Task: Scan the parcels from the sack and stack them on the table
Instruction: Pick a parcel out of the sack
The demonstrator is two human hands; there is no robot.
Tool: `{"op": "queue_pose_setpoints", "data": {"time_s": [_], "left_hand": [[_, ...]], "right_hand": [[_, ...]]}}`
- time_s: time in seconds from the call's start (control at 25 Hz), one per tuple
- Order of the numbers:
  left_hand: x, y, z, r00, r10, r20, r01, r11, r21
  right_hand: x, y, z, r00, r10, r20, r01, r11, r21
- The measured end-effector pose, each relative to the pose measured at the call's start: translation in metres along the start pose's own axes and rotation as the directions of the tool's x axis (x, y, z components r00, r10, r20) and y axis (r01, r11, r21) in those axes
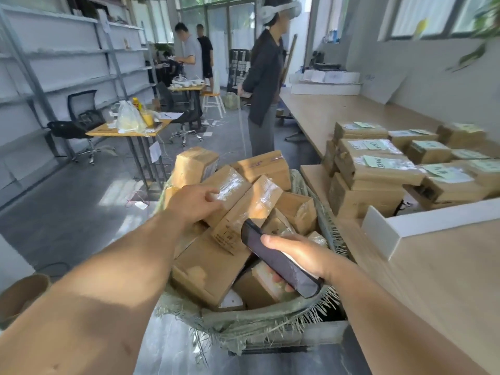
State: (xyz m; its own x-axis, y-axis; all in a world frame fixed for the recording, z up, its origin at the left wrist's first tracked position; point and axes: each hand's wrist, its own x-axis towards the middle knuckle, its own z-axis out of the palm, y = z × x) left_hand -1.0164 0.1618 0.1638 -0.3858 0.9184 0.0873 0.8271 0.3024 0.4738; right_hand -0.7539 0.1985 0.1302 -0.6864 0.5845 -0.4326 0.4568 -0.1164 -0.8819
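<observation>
A green woven sack (243, 324) stands open in front of me, full of several brown cardboard parcels. My left hand (193, 203) reaches over the pile, fingers spread and resting against a taped parcel (230, 193) near the top. My right hand (300, 257) holds a dark handheld scanner (278, 259), its head pointing up-left at a long tilted parcel (250, 209). On the wooden table (446, 280) to the right, labelled parcels (376, 169) sit in stacks.
A white open box (389, 231) lies on the table beside the stacks. A person in dark clothes with a headset (266, 85) stands beyond the sack by the long table. Desks, chairs and grey shelving (54, 66) fill the left side; other people stand at the back.
</observation>
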Motion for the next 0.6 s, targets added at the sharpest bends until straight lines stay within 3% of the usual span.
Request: {"op": "queue_pose_setpoints", "data": {"time_s": [0.32,0.6], "left_hand": [[0.023,0.100,0.070,0.915,0.335,0.225,-0.320,0.942,-0.104],[-0.023,0.196,0.121,0.782,0.570,0.252,-0.549,0.821,-0.154]], "right_hand": [[-0.082,0.041,-0.021,0.941,0.097,-0.323,-0.034,0.980,0.196],[-0.209,0.091,-0.023,0.812,0.207,-0.545,-0.065,0.961,0.269]]}}
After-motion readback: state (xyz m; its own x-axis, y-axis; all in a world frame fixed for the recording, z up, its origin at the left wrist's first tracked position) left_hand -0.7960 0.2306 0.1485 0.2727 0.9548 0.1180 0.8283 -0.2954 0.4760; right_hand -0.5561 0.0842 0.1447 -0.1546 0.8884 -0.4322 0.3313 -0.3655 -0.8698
